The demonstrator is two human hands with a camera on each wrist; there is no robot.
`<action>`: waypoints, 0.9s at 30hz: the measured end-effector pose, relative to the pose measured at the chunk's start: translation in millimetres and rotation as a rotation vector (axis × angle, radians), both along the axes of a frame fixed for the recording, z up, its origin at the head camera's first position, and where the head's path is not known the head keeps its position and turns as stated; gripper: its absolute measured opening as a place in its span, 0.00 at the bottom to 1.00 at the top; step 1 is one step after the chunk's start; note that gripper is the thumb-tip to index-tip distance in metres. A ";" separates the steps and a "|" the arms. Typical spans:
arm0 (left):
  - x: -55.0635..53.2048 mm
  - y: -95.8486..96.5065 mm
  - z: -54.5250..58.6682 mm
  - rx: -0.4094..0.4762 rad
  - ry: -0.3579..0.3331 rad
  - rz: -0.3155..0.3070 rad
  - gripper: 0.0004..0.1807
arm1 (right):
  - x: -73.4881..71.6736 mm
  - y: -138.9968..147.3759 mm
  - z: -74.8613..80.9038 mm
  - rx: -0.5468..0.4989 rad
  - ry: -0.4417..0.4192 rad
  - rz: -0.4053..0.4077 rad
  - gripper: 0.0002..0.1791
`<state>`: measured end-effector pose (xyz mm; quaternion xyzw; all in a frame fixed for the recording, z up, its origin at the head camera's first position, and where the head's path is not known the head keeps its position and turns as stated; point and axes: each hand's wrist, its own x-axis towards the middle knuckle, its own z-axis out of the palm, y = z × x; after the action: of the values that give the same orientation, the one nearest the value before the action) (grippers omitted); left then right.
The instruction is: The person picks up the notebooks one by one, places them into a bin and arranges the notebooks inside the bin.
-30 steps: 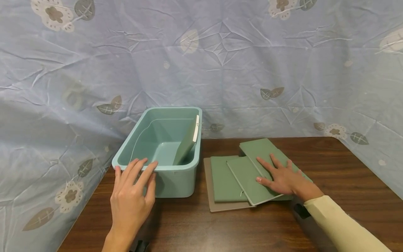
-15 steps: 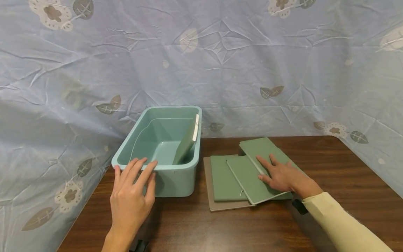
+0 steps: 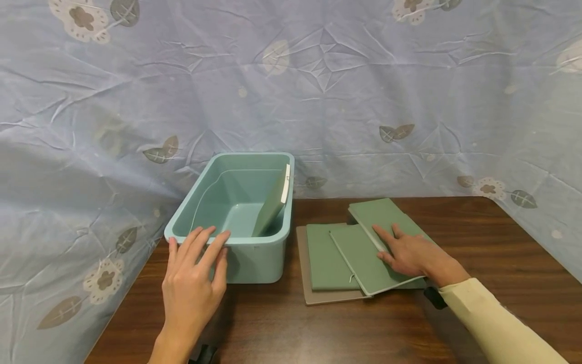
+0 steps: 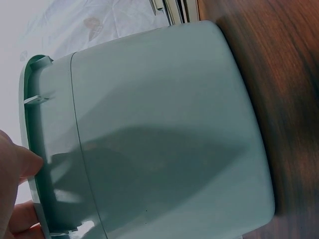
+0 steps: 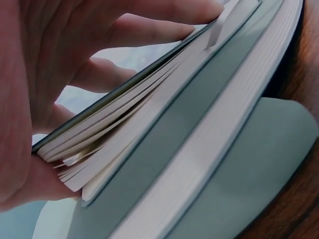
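Observation:
In the head view my left hand point(image 3: 193, 283) is at the near rim of a pale green plastic bin point(image 3: 256, 265), fingers over the edge. The left wrist view shows the thumb point(image 4: 27, 162) on the rim's outer side and fingers behind it. My right hand point(image 3: 416, 255) lies across the uppermost green notebook point(image 3: 379, 210) of an overlapping pile. Its thumb is at the notebook's left edge, while the ring and little fingers bend over the far side. In the right wrist view the notebook's pages point(image 5: 129, 129) fan slightly between thumb and fingers.
Below that notebook lie another green notebook point(image 3: 359, 247), a further green one point(image 3: 324, 263) and a brown one point(image 3: 320, 297). Inside the bin, a green notebook point(image 3: 270, 210) leans on the right wall. A patterned cloth point(image 3: 318, 111) hangs behind the wooden table point(image 3: 291, 328).
My right thumb has slid from the lower notebook to the top one's left edge, and its other fingers have drawn in. The left hand stays at the bin's rim.

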<state>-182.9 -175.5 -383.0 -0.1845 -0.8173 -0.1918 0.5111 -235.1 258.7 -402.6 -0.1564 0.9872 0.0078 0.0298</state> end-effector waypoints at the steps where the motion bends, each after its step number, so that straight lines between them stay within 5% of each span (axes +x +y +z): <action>1: -0.1 0.1 0.1 0.000 0.001 0.000 0.17 | 0.0 -0.1 0.3 0.000 0.003 0.004 0.38; 12: -0.2 2.1 1.4 0.003 -0.003 -0.003 0.16 | -2.7 -0.7 -1.0 -0.002 0.001 0.018 0.37; 27: -0.3 1.5 0.4 0.014 0.000 -0.005 0.17 | -3.9 -13.8 0.2 0.043 0.132 0.063 0.39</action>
<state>-183.2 -174.0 -382.6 -0.1831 -0.8154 -0.1990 0.5119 -239.0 244.9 -402.3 -0.1861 0.9812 0.0400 -0.0324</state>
